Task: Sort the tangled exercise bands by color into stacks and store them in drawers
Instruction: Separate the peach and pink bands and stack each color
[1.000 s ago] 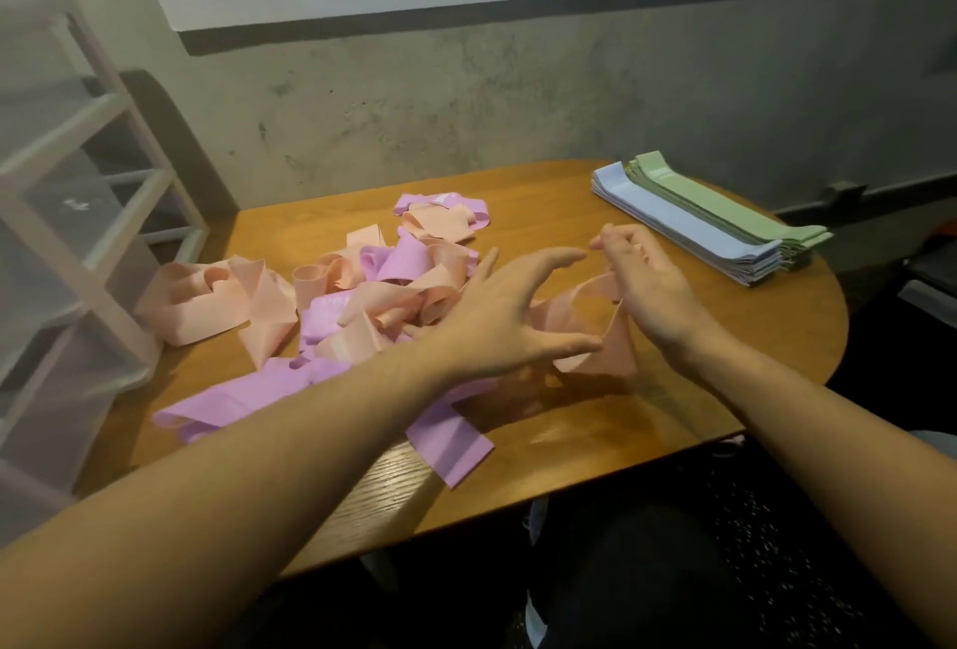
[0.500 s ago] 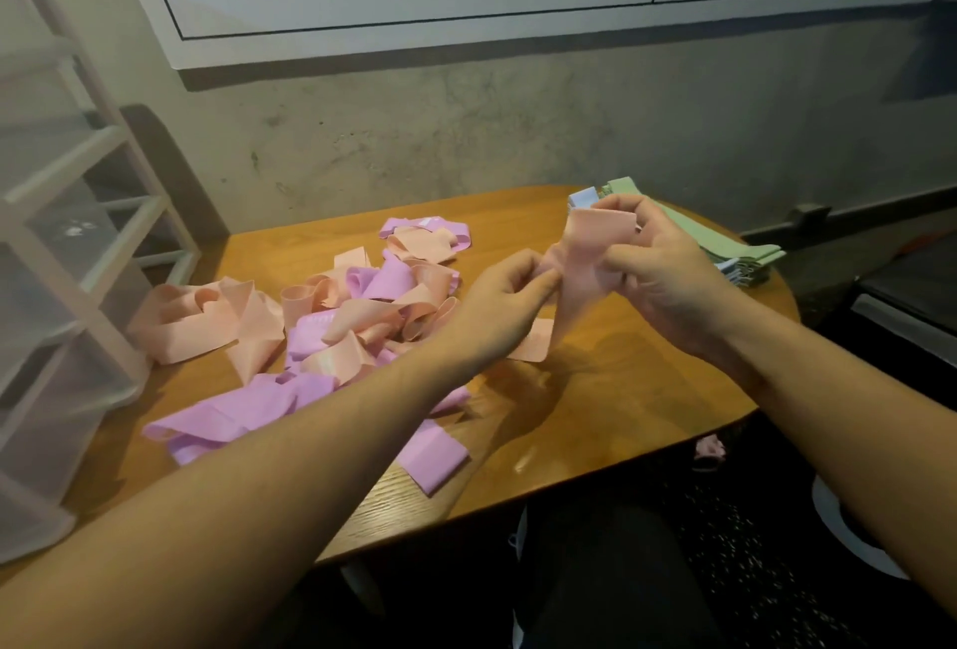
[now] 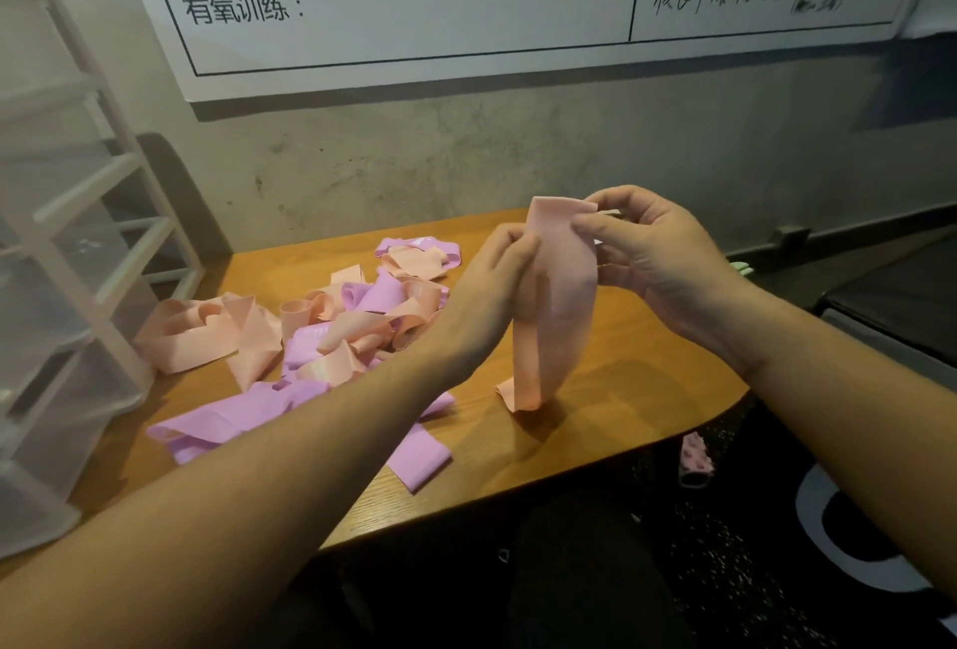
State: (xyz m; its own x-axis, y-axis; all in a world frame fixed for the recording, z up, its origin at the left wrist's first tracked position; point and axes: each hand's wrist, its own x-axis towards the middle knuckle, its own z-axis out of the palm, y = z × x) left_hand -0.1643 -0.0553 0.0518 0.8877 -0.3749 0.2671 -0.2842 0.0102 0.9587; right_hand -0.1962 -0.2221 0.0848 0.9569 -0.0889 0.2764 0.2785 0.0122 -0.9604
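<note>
Both hands, left (image 3: 487, 280) and right (image 3: 655, 249), pinch one peach band (image 3: 556, 306) at frame centre, its lower end touching the bench (image 3: 621, 389). One tangled pile (image 3: 321, 337) of peach and purple bands lies left of it; their number cannot be counted.
</note>
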